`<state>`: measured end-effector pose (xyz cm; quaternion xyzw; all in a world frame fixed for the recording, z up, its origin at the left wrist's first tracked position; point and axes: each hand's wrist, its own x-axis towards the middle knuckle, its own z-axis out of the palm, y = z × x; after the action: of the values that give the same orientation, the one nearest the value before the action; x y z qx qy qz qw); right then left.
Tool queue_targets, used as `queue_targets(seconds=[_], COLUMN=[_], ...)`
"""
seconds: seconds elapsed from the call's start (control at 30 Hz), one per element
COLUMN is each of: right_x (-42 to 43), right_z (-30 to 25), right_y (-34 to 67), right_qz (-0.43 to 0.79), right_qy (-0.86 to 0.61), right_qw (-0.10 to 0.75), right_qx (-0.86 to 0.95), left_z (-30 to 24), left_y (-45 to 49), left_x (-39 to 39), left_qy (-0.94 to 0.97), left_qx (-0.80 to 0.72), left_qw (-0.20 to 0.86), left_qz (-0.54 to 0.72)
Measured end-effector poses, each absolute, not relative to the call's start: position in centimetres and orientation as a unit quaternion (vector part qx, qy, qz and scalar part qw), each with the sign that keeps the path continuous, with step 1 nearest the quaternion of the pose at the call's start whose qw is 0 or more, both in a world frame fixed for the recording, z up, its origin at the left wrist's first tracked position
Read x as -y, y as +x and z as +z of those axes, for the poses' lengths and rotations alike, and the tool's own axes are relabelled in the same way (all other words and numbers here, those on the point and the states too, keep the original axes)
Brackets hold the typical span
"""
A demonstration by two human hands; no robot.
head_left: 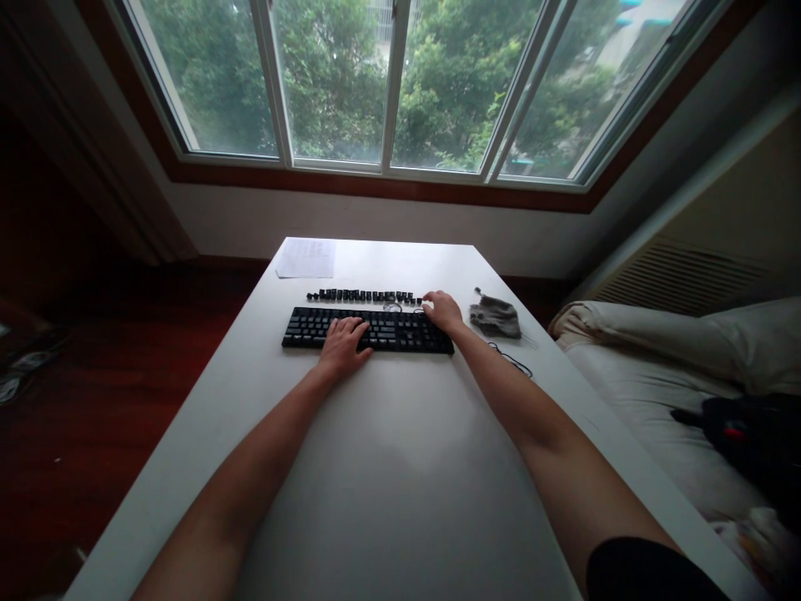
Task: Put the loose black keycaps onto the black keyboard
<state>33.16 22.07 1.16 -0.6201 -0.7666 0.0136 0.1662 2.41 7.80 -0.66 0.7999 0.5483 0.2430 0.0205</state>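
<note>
A black keyboard [400, 331] lies across the white table. My left hand [344, 344] rests palm down on its middle-left part, fingers spread over the keys. Just behind the keyboard, a row of loose black keycaps [363, 295] runs from left to right. My right hand [445, 310] reaches over the keyboard's right end to the right end of that row. Its thumb and index finger are pinched at a small black keycap there, partly hidden by the fingertips. Between row and keyboard lies a thin wire loop [392, 307], too small to make out fully.
Right of the keyboard are a crumpled grey cloth pouch [497, 319] and a dark cable [513, 361]. A sheet of paper [306, 258] lies at the table's far left corner. Windows stand beyond the table, and a pale sofa [651, 392] is at the right.
</note>
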Motion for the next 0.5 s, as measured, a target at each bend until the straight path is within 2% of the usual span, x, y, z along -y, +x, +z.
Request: queue_targets(seconds=[0.5], right_x=[-25.8], right_z=[1.3], right_y=[30.8], right_qz=[0.013], right_qy=[-0.661], right_qw=[0.058], right_qx=[0.748], left_z=[-0.4], left_y=[2.5], left_x=[-7.9], left_qy=[0.801], left_qx=[-0.549], left_qw=[0.01], left_qz=[0.24])
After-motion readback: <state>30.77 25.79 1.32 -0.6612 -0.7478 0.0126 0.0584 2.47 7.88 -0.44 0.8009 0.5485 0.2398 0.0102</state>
